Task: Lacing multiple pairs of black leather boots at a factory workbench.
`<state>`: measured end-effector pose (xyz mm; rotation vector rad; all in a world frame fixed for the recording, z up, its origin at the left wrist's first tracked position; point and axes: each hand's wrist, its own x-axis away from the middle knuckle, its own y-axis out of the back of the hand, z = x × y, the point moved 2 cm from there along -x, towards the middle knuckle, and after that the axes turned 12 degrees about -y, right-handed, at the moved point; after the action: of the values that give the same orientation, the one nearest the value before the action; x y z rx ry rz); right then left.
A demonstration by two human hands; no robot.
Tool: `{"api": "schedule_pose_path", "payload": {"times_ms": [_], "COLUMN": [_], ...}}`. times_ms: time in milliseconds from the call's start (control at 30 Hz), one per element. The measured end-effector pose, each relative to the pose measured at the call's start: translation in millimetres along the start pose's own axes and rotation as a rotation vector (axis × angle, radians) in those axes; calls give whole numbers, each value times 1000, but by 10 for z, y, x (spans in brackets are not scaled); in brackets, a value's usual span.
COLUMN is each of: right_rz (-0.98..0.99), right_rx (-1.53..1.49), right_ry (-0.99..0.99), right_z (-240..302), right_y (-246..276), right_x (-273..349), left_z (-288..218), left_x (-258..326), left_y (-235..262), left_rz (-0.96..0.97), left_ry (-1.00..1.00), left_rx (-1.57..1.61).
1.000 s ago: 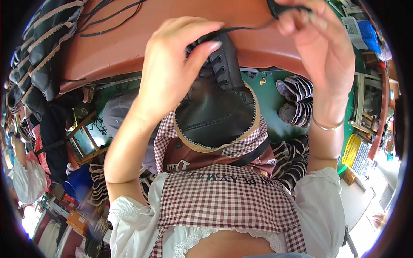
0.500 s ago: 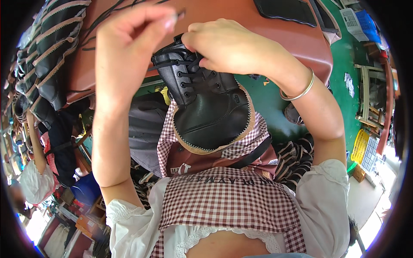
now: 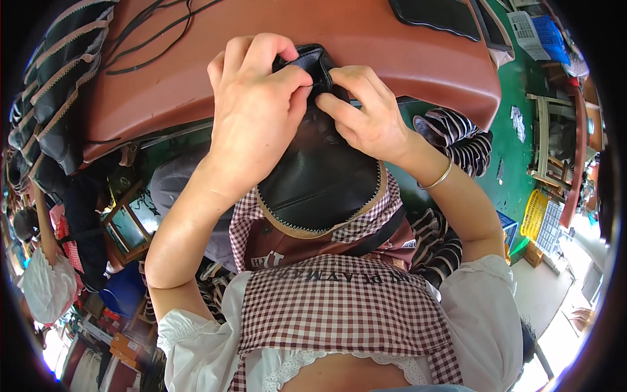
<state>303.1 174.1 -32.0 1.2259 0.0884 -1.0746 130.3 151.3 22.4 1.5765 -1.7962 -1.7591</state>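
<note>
A black leather boot upper (image 3: pixel 320 179) lies toe toward me over my checked apron, its bottom edge tan with zigzag stitching. My left hand (image 3: pixel 251 111) is closed at the left of the collar, thumb and fingertips gripping around its rim. From the right, my right hand (image 3: pixel 372 114) pinches the collar's other side between thumb and forefinger. Between them the dark opening of the upper gapes upward. My hands cover the eyelets and most of the lacing; whether a lace end is between my fingers cannot be made out.
A brown padded table (image 3: pixel 366 32) spans the far side, with loose black laces (image 3: pixel 147 36) at left and a dark flat tray-like object (image 3: pixel 437 16) at right. Stacked uppers (image 3: pixel 62 91) stand far left, more (image 3: pixel 454 137) beneath the table. A yellow basket (image 3: pixel 535 212) sits right.
My left hand has come down from above the table, where it held a lace end, to the collar. My right hand has shifted from the lacing to the collar's right side.
</note>
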Motion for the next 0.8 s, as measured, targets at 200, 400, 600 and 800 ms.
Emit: {"api": "schedule_pose_path", "payload": {"times_ms": [200, 400, 600, 800], "right_rz": [-47, -26, -40, -42], "right_rx": [-21, -18, -13, -18], "right_ry": [13, -11, -7, -10], "right_z": [-45, -10, -16, -19], "right_y": [-27, 7, 1, 1], "right_x": [-1, -20, -17, -24], "left_z": [0, 11, -9, 6], "left_x": [-72, -114, -123, -141], "left_y": [-52, -90, -19, -21], "left_rz": [43, 69, 140, 162], "left_ry": [-6, 3, 14, -12], "left_rx": [-34, -15, -93, -63]}}
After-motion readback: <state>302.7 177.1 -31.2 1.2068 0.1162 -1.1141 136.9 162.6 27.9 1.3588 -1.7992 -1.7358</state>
